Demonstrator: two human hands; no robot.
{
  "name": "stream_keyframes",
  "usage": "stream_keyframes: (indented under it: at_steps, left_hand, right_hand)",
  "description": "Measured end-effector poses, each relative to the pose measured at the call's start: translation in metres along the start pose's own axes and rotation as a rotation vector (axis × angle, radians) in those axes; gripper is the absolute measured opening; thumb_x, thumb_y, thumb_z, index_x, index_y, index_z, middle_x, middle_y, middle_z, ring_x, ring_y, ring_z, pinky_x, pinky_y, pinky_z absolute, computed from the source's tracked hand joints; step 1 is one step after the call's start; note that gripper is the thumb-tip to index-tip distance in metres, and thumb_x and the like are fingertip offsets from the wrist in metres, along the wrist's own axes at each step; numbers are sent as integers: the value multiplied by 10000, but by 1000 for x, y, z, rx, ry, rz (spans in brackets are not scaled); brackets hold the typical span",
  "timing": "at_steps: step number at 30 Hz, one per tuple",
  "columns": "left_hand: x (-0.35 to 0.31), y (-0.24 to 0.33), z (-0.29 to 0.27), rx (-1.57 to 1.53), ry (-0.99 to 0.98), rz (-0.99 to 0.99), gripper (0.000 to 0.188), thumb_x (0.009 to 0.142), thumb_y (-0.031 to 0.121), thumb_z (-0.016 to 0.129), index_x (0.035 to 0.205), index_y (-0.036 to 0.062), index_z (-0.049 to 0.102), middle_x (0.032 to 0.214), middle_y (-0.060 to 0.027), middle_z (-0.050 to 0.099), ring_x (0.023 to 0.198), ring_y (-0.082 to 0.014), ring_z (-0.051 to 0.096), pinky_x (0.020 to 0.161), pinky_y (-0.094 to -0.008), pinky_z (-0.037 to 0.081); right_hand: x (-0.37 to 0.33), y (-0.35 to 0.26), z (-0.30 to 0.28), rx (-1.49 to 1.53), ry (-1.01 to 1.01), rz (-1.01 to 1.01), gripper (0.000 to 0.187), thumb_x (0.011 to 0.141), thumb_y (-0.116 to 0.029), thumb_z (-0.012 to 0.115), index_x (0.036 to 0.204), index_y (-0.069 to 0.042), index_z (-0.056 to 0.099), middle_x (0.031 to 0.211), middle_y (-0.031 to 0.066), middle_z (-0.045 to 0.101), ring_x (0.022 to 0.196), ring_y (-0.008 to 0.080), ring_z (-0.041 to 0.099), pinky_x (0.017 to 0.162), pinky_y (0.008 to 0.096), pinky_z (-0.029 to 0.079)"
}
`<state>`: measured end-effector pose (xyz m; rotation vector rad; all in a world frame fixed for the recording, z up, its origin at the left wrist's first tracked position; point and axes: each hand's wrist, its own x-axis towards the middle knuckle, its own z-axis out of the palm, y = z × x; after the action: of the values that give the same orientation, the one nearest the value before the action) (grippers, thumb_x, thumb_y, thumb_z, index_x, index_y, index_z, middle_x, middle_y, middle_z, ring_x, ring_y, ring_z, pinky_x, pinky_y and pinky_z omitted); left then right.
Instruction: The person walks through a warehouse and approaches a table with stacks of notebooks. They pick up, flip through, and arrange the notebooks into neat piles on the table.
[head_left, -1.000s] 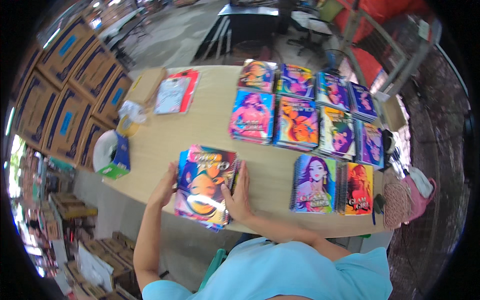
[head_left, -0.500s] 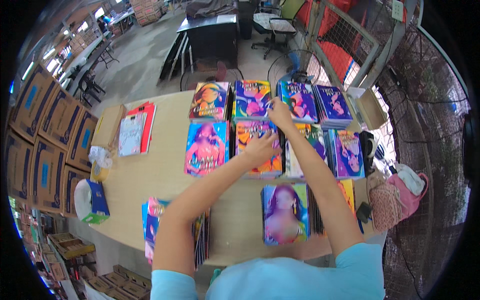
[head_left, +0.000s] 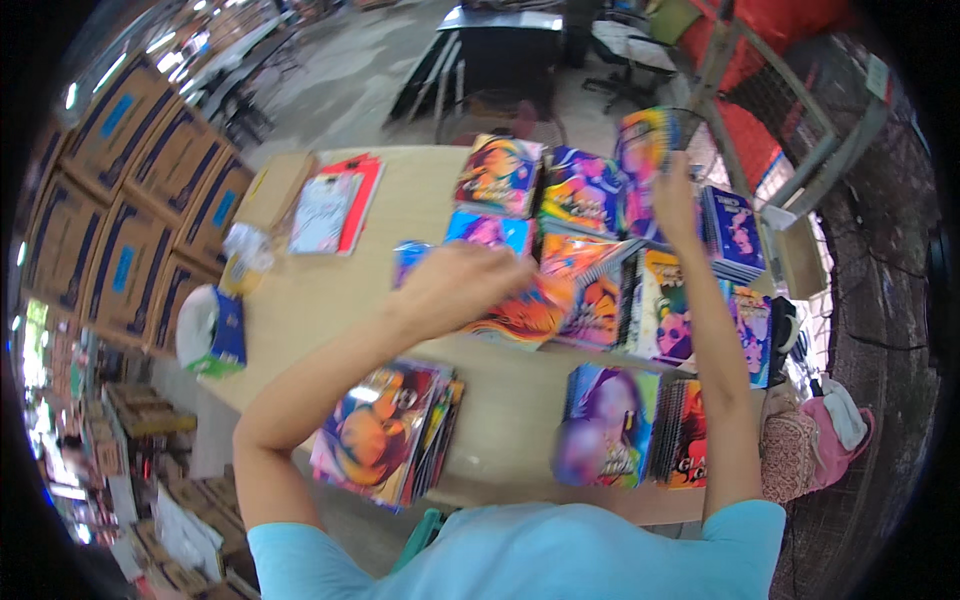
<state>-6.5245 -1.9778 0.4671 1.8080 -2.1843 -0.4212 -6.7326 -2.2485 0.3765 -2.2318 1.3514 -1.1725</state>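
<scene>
The person is holding a notebook in each hand, over the far part of the desk (head_left: 330, 300). The right hand (head_left: 674, 195) is pinching a yellow-and-purple notebook (head_left: 645, 150) near its side, and the fingers are looking close together. That notebook is standing up on a tilt over the back row, between the purple pile (head_left: 585, 190) and the dark blue pile (head_left: 735, 230). Its long side is running up and down, with one end pointing up; the blur is hiding which end is the top.

The left hand (head_left: 465, 280) is bending over an orange notebook (head_left: 525, 312) above the front row. Its fingers seem to be pinching that book, but I am not seeing the tips. The orange notebook is lying on a slant, its long side seeming to go from near left to far right. A blue corner (head_left: 410, 258) is poking out by the left wrist; I cannot tell what it is belonging to.

To me, this is looking like the picking-up step. The next move is calling for a firm pinch and a gentle lift, so the covers are not bending or catching on the piles. A messy stack (head_left: 370, 435) is sitting on the near edge, beside the left arm.
</scene>
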Motion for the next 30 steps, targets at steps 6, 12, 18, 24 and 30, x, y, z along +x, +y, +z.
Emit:
stream_keyframes:
  at_steps: [6,12,18,24,30]
  left_hand:
    - [-95,-44,21,6,102,-150,390,742,121,655,1116,55,563,919,-143,625,882,-325,603,744,-408,473]
    - [-21,1,38,197,-315,61,330,728,280,690,1005,108,643,903,-131,641,892,-313,610,719,-428,478]
    - [26,60,69,343,-601,155,326,752,357,681,1043,212,651,939,-67,663,930,-267,623,711,-411,490]
    - [52,60,92,475,-602,291,270,776,331,661,1036,259,657,922,-15,669,938,-230,626,725,-395,490]
    - [70,43,101,460,-578,302,212,771,245,648,977,291,670,909,20,669,920,-182,620,785,-453,417]
  right_hand:
    - [-113,-111,-72,810,289,-75,351,861,-30,571,1159,36,398,1054,129,547,980,155,540,851,261,426]
    - [-173,-99,-90,790,259,26,383,840,-4,596,1171,21,406,1006,95,572,907,111,545,767,211,424]
    - [-207,-72,-165,687,436,48,402,846,22,584,1202,23,398,1058,139,593,940,136,566,824,225,430]
    - [-263,13,-228,804,28,351,396,828,26,578,1200,27,440,1111,106,576,992,137,554,861,258,434]
    - [-336,81,-171,-321,-123,213,487,755,-30,658,1213,12,497,1035,132,560,926,239,580,825,305,458]
